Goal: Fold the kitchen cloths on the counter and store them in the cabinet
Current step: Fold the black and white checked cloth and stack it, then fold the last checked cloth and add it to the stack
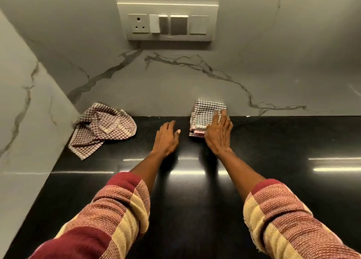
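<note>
Presently right hand [218, 133] is lying flat, fingers spread, on folded checked cloth [205, 114]; left hand [166, 139] hovering empty, relaxed, over counter [273, 141]. Crumpled checked cloth [101, 128] looking soft, light, limp: best pinching corners.

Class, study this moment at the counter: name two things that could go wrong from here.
1. The folded cloth lies against the wall under the flat right hand; lifting it with a loose grip could undo the folds.
2. The crumpled cloth in the corner remains unfolded and could be forgotten.
</note>
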Demonstrator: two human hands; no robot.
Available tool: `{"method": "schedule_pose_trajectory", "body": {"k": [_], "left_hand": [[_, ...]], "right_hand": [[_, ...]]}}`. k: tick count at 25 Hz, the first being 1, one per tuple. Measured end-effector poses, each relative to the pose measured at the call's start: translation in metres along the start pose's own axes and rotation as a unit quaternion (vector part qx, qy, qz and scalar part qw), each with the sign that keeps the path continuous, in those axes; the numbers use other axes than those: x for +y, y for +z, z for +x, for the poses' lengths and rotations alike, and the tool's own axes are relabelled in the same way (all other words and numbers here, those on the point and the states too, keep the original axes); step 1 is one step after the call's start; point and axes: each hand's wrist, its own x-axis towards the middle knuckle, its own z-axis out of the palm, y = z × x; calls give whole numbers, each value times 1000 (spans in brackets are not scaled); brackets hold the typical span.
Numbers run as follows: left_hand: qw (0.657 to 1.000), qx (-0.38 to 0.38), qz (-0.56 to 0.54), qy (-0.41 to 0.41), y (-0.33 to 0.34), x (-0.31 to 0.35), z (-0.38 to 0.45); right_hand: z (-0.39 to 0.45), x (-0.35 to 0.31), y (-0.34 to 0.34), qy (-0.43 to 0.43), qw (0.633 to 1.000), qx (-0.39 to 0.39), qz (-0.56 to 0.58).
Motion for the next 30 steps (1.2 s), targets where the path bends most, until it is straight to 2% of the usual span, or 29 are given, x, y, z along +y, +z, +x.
{"method": "schedule_pose_trajectory", "body": {"k": [2, 4, 8, 11, 13, 16, 19, 24, 28, 30], "left_hand": [[997, 40, 49, -32, -15, -38, -23], [991, 72, 87, -70, -37, -84, -46], [975, 127, 114, -145, -73, -178, -80], [971, 126, 107, -174, -94, -224, -88], [974, 121, 104, -161, -100, -249, -91], [979, 132, 73, -139, -100, -268, -90], [980, 146, 90, -105, -98, -271, -86], [982, 166, 69, -50, -95, -275, -89], [987, 147, 72, 2, -99, -269, -96], [991, 120, 43, -45, -97, -255, -107]], "right_hand": [[-28, -32, 17, -5, 1000, -9, 16], [-56, -78, 39, -8, 997, -50, 53], [-102, -170, 85, -77, 988, -120, 66], [-112, -229, 106, -115, 982, -142, 47], [-115, -258, 120, -115, 983, -140, 39], [-122, -277, 138, -83, 992, -96, 22], [-116, -277, 146, -74, 995, -61, 6], [-111, -278, 151, -73, 995, -64, 14], [-124, -277, 143, -170, 982, -77, 39], [-143, -276, 137, -238, 965, -99, 52]]}}
